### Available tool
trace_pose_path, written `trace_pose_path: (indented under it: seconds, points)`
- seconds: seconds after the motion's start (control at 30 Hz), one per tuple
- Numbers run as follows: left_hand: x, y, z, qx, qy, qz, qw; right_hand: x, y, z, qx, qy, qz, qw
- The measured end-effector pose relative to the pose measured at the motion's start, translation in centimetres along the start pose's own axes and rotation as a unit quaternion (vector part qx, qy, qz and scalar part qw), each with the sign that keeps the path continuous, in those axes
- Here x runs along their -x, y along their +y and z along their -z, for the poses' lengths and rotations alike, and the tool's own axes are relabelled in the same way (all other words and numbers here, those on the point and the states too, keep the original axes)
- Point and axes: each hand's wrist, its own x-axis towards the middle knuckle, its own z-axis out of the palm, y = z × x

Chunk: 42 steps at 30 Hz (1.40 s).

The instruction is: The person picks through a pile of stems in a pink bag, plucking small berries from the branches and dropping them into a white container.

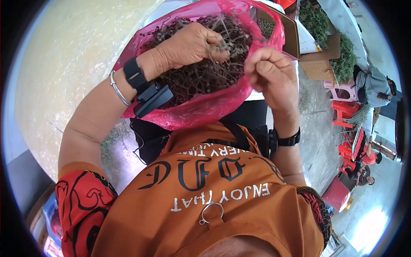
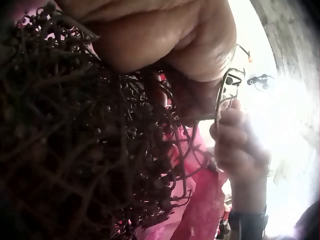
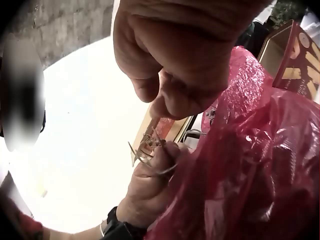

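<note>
A pink plastic bag [image 1: 184,118] lies open in front of the person, filled with a tangle of thin, dark dried stems [image 1: 188,85] bearing small round beads. Over this heap the left hand [image 1: 188,45] pinches a small bunch of dried stems [image 3: 150,142] between thumb and fingers. Beside the bag's right rim is the right hand [image 1: 276,75], its fingers curled and the thumb against the index finger; nothing shows between them. In the left wrist view, a curved stem overlaps the right hand [image 2: 237,135].
Behind the bag stands a box [image 1: 291,38] with small round beads inside. Farther right are cartons of green sprigs [image 1: 342,58], red stools [image 1: 344,112] and seated people [image 1: 376,88]. A pale, shiny sheeted surface [image 1: 64,55] spreads at the left.
</note>
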Motion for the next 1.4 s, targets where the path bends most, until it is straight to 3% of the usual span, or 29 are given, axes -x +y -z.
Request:
trace_pose_path:
  seconds: [0.17, 0.2, 0.27, 0.33, 0.4, 0.43, 0.53, 0.57, 0.67, 0.73, 0.93, 1.1, 1.2, 1.23, 1.33, 1.4]
  points:
    - [-0.1, 0.4, -0.1, -0.078, -0.029, -0.026, 0.996, -1.9, 1.5, 1.2, -0.009, -0.005, -0.015, 1.000]
    - [-0.1, 0.1, 0.0, -0.078, -0.027, -0.024, 0.996, -2.2, 2.1, 0.4, 0.134, -0.005, 0.052, 0.990]
    - [-0.3, -0.9, -0.1, -0.135, -0.016, -0.088, 0.987, -2.6, 3.0, -0.7, 0.406, -0.003, 0.180, 0.896]
    - [-0.3, -1.1, -0.3, -0.162, -0.011, -0.119, 0.980, -2.6, 2.1, -1.0, 0.453, -0.020, 0.172, 0.874]
    - [0.0, -0.9, -0.4, -0.195, -0.009, -0.061, 0.979, -2.8, 1.3, -1.6, 0.543, -0.055, 0.160, 0.822]
    - [0.1, -0.8, -0.2, -0.212, -0.008, -0.032, 0.977, -3.0, 1.5, -1.6, 0.543, -0.056, 0.161, 0.823]
    - [-0.1, -0.2, 0.0, -0.235, -0.058, -0.078, 0.967, -3.0, 2.5, -0.8, 0.418, -0.095, 0.060, 0.902]
    - [-0.1, -0.1, 0.1, -0.246, -0.082, -0.098, 0.961, -2.9, 2.7, -0.6, 0.417, -0.097, 0.059, 0.902]
    - [0.4, 0.3, -0.3, -0.234, -0.083, -0.161, 0.955, -2.3, 3.2, 0.0, 0.176, -0.157, -0.011, 0.972]
    - [0.4, 0.5, -0.7, -0.227, -0.085, -0.197, 0.950, -2.0, 3.4, 0.3, 0.130, -0.173, -0.029, 0.976]
    - [0.7, 1.1, -0.7, -0.128, -0.172, -0.149, 0.965, -2.2, 5.2, 1.6, -0.048, -0.277, -0.085, 0.956]
    - [0.3, 0.8, -0.1, -0.073, -0.238, -0.167, 0.954, -1.6, 6.0, 0.8, -0.093, -0.264, -0.072, 0.957]
    - [0.5, 0.8, 0.7, -0.067, -0.204, -0.145, 0.966, -0.7, 6.4, 0.0, -0.258, -0.328, -0.034, 0.908]
    - [0.7, 0.8, 0.8, -0.062, -0.190, -0.135, 0.970, -0.8, 6.4, 0.0, -0.259, -0.326, -0.035, 0.909]
    - [0.4, 0.6, 0.4, -0.064, -0.169, -0.145, 0.973, -1.4, 5.4, 1.1, -0.237, -0.136, -0.053, 0.960]
    - [0.5, 0.5, 0.3, -0.064, -0.155, -0.145, 0.975, -1.3, 5.0, 1.6, -0.219, -0.122, -0.048, 0.967]
